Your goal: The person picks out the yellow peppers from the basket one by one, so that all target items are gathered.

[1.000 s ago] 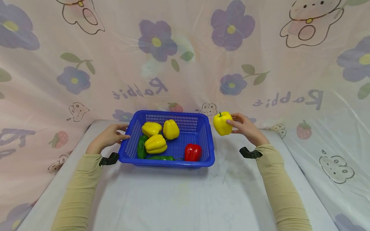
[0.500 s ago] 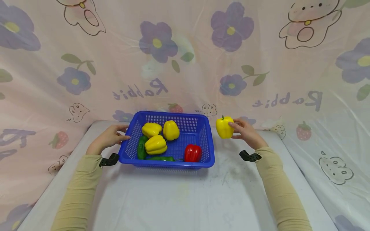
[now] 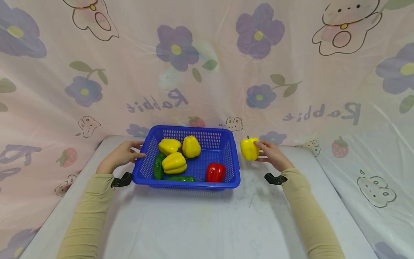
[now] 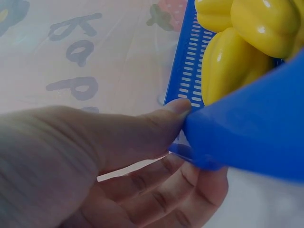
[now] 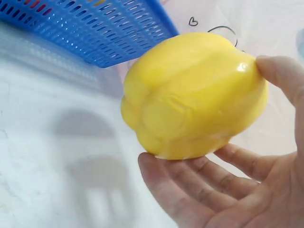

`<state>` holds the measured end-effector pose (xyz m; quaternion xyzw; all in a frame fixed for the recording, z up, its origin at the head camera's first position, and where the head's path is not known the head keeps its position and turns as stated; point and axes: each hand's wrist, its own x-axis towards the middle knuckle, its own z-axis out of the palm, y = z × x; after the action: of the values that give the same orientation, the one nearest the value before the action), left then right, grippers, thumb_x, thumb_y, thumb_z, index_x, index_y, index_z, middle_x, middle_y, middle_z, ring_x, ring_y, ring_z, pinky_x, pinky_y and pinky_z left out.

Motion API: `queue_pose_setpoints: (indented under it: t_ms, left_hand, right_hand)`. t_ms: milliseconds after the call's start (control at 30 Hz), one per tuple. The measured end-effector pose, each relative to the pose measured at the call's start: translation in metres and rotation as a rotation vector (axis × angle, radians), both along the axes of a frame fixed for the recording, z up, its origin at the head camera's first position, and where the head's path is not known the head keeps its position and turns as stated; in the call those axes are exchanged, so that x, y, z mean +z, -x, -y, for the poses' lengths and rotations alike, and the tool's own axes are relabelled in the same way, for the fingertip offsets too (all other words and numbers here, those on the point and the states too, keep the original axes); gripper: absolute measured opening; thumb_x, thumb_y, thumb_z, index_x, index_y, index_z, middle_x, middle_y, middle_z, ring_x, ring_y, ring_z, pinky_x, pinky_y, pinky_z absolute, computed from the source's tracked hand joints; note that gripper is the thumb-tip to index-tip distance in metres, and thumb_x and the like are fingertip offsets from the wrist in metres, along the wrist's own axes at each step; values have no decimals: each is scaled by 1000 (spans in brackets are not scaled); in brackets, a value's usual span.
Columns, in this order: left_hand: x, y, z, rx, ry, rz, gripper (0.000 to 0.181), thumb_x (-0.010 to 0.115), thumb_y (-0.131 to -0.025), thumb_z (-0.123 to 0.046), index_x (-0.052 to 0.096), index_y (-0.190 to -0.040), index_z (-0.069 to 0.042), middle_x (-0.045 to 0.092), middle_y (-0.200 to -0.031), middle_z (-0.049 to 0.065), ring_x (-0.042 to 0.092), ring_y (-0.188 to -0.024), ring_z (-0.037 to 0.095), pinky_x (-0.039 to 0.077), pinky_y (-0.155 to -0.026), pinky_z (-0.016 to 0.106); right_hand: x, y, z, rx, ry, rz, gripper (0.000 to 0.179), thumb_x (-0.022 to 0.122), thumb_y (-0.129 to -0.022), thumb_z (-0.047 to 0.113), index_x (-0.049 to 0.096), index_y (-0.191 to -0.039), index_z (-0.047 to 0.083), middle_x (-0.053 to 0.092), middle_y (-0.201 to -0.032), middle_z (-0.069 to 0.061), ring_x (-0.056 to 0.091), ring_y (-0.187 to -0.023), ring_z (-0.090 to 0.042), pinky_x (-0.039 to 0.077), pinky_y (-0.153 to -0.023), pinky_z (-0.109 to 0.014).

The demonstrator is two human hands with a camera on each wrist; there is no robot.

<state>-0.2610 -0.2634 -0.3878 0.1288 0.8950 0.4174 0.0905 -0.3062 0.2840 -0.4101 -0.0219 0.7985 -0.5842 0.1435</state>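
My right hand (image 3: 273, 154) holds a yellow bell pepper (image 3: 249, 149) upright, stem up, just right of the blue basket (image 3: 191, 184). In the right wrist view, the thumb presses one side of the bell pepper (image 5: 190, 99) and the fingertips support the other. A shadow falls on the table below it. At the basket's left end, my left hand (image 3: 121, 155) pinches the rim, thumb on top and fingers underneath, as the left wrist view shows. Inside the basket lie three yellow bell peppers (image 3: 174, 163), a red bell pepper (image 3: 216, 172) and two long green peppers (image 3: 158, 166).
The basket stands on a white-covered table (image 3: 194, 223), near its back edge. Behind it hangs a pale pink curtain (image 3: 213, 82) printed with flowers and rabbits. Black straps with camera mounts sit on both wrists.
My right hand has lowered the yellow bell pepper a little beside the basket. The left hand, the basket and its contents stay where they were.
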Motion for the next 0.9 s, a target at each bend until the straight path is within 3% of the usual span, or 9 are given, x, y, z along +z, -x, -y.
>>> queue_pose_setpoints:
  t_ms: [567,900]
  left_hand:
    - [5,-6,-2,-9,-9,10,59,63,-92,-7,34,-139,16,48,-122,36,63,-88,32,58,-70,37]
    - [3,-2,-1,-4,-5,13,59,62,-93,-7,33,-140,15,47,-123,36,64,-88,31,58,-69,37]
  right_hand:
    - [-24,3,5,-44,9,81,80,51,-94,55,32,-140,-7,41,-129,-27,54,-109,-43,49,-91,-50]
    - [-33,6,7,-59,-27,108,84,50,-92,58,28,-141,-7,39,-131,-27,53,-110,-40,49,-92,-49]
